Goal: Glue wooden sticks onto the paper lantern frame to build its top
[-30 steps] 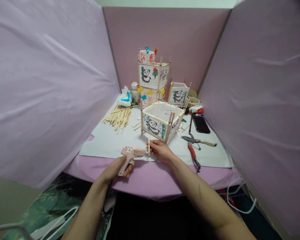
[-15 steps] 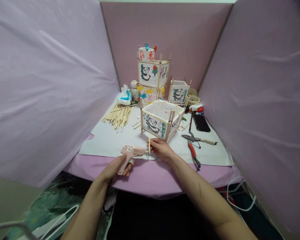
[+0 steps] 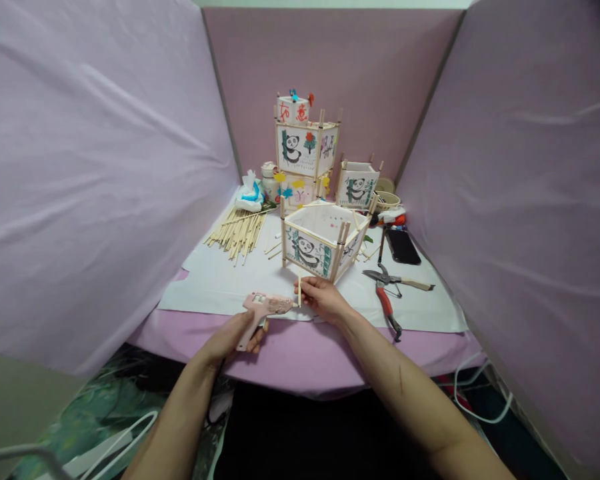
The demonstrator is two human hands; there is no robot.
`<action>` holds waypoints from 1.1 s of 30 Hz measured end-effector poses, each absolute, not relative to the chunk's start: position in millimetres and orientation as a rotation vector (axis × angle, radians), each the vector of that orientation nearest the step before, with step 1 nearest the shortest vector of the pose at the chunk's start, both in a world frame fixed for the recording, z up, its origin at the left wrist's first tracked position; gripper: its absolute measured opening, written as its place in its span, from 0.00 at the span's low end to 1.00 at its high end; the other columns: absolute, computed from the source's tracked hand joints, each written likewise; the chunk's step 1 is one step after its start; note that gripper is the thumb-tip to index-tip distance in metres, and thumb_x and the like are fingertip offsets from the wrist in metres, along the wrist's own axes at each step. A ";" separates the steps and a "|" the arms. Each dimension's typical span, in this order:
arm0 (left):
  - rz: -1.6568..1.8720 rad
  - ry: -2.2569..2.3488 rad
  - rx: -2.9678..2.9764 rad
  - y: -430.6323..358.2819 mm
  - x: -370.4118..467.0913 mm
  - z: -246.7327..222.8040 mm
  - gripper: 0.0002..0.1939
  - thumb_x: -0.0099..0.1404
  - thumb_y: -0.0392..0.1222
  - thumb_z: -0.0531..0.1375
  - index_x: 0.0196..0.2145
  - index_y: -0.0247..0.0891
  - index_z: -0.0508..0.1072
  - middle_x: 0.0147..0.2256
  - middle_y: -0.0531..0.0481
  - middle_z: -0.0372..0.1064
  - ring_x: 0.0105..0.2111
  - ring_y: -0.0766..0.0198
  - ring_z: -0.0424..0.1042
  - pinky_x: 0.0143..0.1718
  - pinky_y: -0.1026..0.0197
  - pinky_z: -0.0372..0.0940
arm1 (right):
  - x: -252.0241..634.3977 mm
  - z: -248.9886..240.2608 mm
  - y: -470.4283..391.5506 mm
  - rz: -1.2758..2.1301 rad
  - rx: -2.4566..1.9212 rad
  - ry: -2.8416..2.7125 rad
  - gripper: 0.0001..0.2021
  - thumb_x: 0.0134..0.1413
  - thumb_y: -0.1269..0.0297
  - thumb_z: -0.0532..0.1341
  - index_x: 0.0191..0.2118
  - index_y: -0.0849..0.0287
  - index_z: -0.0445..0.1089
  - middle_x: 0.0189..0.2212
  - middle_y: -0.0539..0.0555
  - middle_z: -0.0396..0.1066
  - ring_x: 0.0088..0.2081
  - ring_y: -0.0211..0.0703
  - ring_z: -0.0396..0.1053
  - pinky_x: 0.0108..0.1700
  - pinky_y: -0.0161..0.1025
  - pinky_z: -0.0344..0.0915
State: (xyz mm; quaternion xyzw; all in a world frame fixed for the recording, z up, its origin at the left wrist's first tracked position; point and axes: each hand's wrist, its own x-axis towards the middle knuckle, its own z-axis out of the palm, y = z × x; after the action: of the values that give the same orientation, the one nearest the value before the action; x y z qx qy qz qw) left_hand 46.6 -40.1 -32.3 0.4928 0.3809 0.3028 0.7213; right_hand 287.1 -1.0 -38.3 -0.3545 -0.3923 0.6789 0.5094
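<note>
My left hand [image 3: 247, 330] is wrapped round the grip of a pink glue gun [image 3: 260, 308], whose nozzle points right. Between the fingertips of my right hand [image 3: 320, 295] a short wooden stick [image 3: 299, 292] stands upright, its lower part at the nozzle tip. Whether nozzle and stick touch is too small to tell. Just behind my right hand sits a paper frame with a panda picture [image 3: 307, 250], edged with wooden sticks and open at the top.
Loose sticks [image 3: 237, 233] lie in a pile at the left. Pruning shears [image 3: 387, 303], pliers [image 3: 410, 282] and a black phone [image 3: 403, 247] are at the right. Behind stand a tiered paper lantern [image 3: 300, 148] and a smaller panda box [image 3: 359, 185].
The glue gun has shifted very slightly to the right. My right hand and the stick are almost unmoved.
</note>
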 end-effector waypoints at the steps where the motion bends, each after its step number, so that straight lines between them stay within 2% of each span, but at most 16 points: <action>1: 0.673 0.839 1.090 -39.9 46.4 -33.1 0.32 0.62 0.69 0.58 0.31 0.31 0.74 0.18 0.53 0.62 0.16 0.71 0.56 0.22 0.64 0.59 | 287.1 -38.7 -0.8 1.636 -0.848 -0.942 0.21 0.37 0.47 0.76 0.31 0.58 0.77 0.27 0.51 0.72 0.26 0.36 0.62 0.29 0.34 0.58; 12: 0.666 0.829 1.132 -37.7 46.0 -35.3 0.32 0.64 0.69 0.56 0.32 0.31 0.74 0.18 0.53 0.61 0.16 0.71 0.56 0.21 0.65 0.59 | 288.0 -41.9 0.4 1.635 -0.835 -0.969 0.18 0.42 0.50 0.74 0.31 0.58 0.76 0.28 0.53 0.70 0.26 0.37 0.61 0.30 0.36 0.60; 26: 0.739 0.864 1.114 -41.9 38.1 -36.9 0.32 0.64 0.68 0.56 0.34 0.31 0.74 0.19 0.53 0.62 0.18 0.70 0.58 0.22 0.65 0.59 | 290.7 -25.5 -7.6 1.785 -0.765 -0.836 0.20 0.36 0.52 0.78 0.31 0.61 0.76 0.27 0.51 0.71 0.25 0.33 0.61 0.28 0.33 0.62; 33: 0.836 0.858 1.053 -41.7 36.5 -33.5 0.34 0.61 0.69 0.59 0.41 0.30 0.75 0.21 0.53 0.63 0.17 0.72 0.55 0.22 0.63 0.59 | 284.1 -14.7 -13.0 1.848 -0.718 -0.786 0.21 0.34 0.55 0.79 0.31 0.63 0.76 0.26 0.50 0.71 0.25 0.31 0.62 0.28 0.31 0.60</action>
State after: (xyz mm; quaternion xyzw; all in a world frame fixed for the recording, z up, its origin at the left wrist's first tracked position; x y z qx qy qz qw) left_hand 36.5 -41.7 -33.5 0.4722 0.3850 0.3752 0.6985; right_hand 284.1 -13.0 -14.7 -0.2946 -0.3228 0.7586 0.4833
